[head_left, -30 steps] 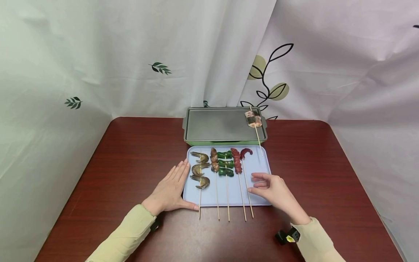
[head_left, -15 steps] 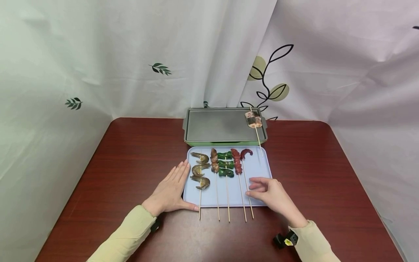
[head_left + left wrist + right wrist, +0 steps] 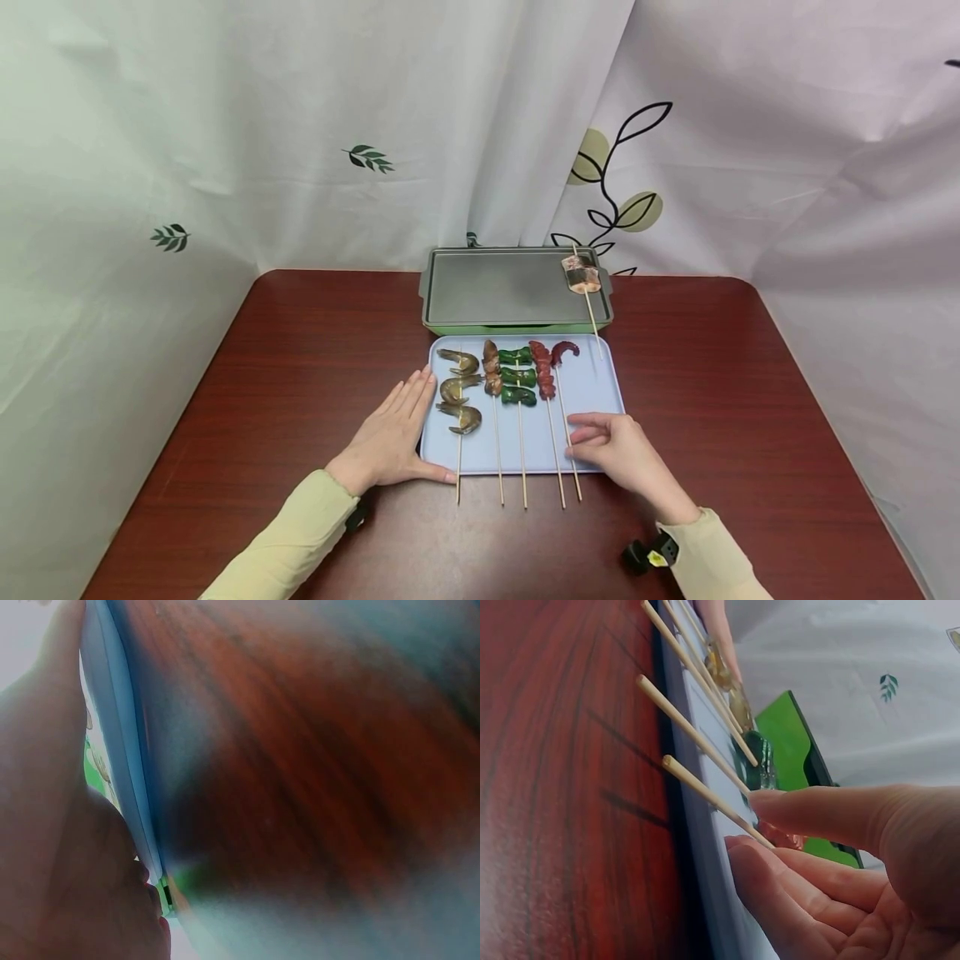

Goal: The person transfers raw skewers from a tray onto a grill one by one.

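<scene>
My left hand [image 3: 390, 437] lies with straight fingers along the left edge of a pale blue tray [image 3: 600, 383], thumb at its front edge beside the stick of a shrimp skewer [image 3: 460, 387]. At the right side my right hand [image 3: 622, 454] has thumb and fingertips around the stick of a dark red tentacle skewer [image 3: 564, 350]. In the right wrist view that bamboo stick [image 3: 697, 787] passes through a gap between thumb and fingers. Left of it lie a red meat skewer [image 3: 543, 371], a green pepper skewer [image 3: 517, 377] and a brown skewer [image 3: 491, 367].
Behind the tray stands a green grill with a flat grey plate [image 3: 495, 287]. A fish skewer [image 3: 582, 275] lies on its right end, the stick reaching forward over the tray. Stick ends overhang the tray's front edge above the dark red table [image 3: 712, 358]. White curtains surround it.
My right hand has moved slightly toward me and left, its fingertips coming closer around the tentacle skewer's stick. My left hand and the skewers stay where they were.
</scene>
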Demonstrator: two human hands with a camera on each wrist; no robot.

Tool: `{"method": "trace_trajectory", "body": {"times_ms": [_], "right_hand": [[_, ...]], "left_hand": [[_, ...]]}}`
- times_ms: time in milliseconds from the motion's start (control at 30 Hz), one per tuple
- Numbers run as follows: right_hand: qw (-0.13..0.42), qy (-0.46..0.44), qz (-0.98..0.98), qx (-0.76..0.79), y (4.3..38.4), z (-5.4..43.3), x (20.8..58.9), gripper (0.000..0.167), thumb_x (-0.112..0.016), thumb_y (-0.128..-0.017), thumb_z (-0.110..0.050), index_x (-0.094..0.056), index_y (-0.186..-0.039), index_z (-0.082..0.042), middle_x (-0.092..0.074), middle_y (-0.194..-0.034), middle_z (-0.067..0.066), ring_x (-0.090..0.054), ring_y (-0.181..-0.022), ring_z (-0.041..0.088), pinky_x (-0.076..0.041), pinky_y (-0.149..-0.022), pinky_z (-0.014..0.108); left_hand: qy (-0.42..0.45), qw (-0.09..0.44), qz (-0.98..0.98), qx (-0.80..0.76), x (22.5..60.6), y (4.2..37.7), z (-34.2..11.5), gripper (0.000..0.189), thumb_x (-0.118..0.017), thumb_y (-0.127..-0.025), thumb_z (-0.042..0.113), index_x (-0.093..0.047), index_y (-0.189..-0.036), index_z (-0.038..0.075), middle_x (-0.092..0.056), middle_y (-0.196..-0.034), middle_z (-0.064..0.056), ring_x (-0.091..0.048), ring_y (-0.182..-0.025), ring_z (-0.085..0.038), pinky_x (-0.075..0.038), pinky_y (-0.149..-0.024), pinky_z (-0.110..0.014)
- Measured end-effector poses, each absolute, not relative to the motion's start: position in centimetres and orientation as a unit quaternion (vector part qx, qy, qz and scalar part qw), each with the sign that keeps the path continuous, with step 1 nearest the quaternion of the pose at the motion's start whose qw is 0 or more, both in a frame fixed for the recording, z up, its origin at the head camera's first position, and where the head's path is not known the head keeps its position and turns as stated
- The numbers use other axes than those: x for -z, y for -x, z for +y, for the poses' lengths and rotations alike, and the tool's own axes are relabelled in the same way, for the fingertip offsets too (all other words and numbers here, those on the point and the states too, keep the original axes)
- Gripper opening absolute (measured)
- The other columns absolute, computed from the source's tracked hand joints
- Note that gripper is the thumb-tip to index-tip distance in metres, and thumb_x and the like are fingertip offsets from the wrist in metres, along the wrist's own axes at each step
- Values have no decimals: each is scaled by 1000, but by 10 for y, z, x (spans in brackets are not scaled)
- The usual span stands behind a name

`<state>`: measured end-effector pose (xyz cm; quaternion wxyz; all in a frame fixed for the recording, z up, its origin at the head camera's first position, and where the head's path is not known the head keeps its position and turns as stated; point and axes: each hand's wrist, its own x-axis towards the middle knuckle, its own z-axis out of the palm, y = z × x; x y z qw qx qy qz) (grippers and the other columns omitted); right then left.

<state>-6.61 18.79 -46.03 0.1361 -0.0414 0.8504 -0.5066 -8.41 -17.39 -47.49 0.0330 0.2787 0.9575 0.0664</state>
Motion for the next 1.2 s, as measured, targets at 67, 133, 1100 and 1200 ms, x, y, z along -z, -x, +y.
{"method": "trace_trajectory", "body": {"times_ms": [67,133,1100,1200], "right_hand": [[139,41,850,507,66,187,461,47,-84,-82,-6,-69,-125,6,-76,-89,5,-73,-78,16,-54,-68,22],[140,40,849,508,65,187,462,47,-84,-82,-5,-68,-125,6,-75,-89,5,-73,-78,16,-54,-68,22],[165,57,803,570,64,193,460,52,-78,-81,4,-61,-129,15,-73,-90,14,-71,-77,16,-56,-67,23],[183,47,775,603,64,194,458,53,-76,-83,7,-57,-132,17,-72,-93,18,-71,-76,15,-60,-69,29]], "left_hand": [[-279,32,958,-65,475,84,-174,146,-57,-64,96,-18,-158,-8,-11,-166,-24,-14,-153,-35,-17,-122,-46],[-280,30,957,-65,475,84,-174,145,-57,-64,96,-19,-158,-8,-12,-166,-24,-15,-152,-36,-18,-122,-46],[-285,22,956,-65,475,84,-173,145,-52,-64,98,-22,-157,-10,-15,-165,-26,-16,-152,-37,-19,-122,-47],[-284,24,956,-65,475,84,-174,145,-52,-64,98,-22,-157,-9,-15,-165,-26,-16,-152,-37,-19,-122,-46]]}}
